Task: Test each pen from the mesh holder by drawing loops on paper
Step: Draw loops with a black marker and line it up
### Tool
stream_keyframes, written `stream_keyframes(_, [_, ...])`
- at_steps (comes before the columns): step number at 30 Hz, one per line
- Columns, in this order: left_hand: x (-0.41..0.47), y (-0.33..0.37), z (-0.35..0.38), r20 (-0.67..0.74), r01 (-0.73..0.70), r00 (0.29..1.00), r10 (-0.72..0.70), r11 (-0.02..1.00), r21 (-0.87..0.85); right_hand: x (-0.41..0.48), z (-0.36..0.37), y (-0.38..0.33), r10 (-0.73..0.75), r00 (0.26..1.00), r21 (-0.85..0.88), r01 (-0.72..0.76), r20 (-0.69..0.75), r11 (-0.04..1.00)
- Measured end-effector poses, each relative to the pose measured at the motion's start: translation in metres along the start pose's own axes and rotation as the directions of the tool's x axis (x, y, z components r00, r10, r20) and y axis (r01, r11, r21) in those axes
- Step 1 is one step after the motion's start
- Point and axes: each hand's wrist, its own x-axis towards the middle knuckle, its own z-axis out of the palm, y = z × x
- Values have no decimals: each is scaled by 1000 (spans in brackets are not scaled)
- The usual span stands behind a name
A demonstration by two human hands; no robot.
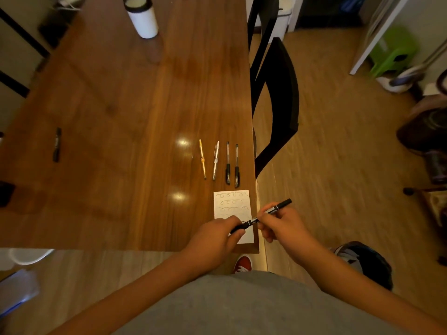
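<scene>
While left hand (219,234) and right hand (281,222) both grip the black marker (262,216) over the paper (232,204), a jerky cap pull risks smearing loops.

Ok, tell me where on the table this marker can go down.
Bare wood lies left of the yellow pen, stretching to the lone black marker, and between the pen row and the white cylinder. It is crowded near the right edge: four pens in a row, the paper below them, both hands over it.
</scene>
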Motion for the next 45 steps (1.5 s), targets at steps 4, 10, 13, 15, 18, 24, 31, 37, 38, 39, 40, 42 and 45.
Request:
stream_keyframes(4, [1, 11, -13, -9, -3, 1000, 2, 993, -118, 1, 3, -7, 9, 1000, 132, -9, 1, 991])
stream_keyframes(10, [-1, 16, -41, 58, 98, 995, -80, 873, -478, 14, 12, -27, -21, 995, 167, 4, 102, 986])
stream_keyframes(13, [-1, 8, -59, 131, 164, 986, -102, 730, -663, 25, 23, -37, -11, 988, 201, -20, 154, 979])
stream_keyframes(15, [-2, -2, -69, 182, 207, 978, -106, 643, -737, 33, 33, -42, -14, 982, 196, -23, 188, 980])
stream_keyframes(18, [-2, -20, -78, 213, 252, 968, -135, 577, -777, 50, 53, -51, -2, 978, 152, -30, 209, 988])
stream_keyframes(24, [16, -74, -97, 151, 281, 957, -246, 670, -687, 101, 114, -70, 40, 988, -92, -27, 146, 995])
stream_keyframes(31, [27, -186, -123, -71, 241, 970, -231, 949, 205, 191, 167, -76, 47, 999, -597, -46, -14, 801])
stream_keyframes(37, [33, -244, -125, 67, 123, 983, -171, 883, 452, 236, 188, -68, 0, 986, -827, -142, -169, 543])
stream_keyframes(38, [33, -247, -125, 70, 108, 985, -157, 882, 458, 238, 189, -67, -1, 983, -841, -158, -185, 518])
stream_keyframes(39, [33, -249, -125, 70, 100, 986, -149, 881, 462, 240, 190, -66, 0, 980, -850, -172, -199, 497])
stream_keyframes(40, [33, -251, -125, 68, 98, 987, -147, 878, 468, 241, 190, -64, -1, 977, -856, -184, -211, 482])
stream_keyframes(42, [33, -253, -123, 57, 100, 988, -145, 871, 480, 241, 191, -61, -4, 972, -864, -207, -235, 460])
stream_keyframes(45, [33, -256, -121, 44, 92, 991, -129, 870, 485, 240, 192, -59, -25, 968, -884, -217, -249, 414])
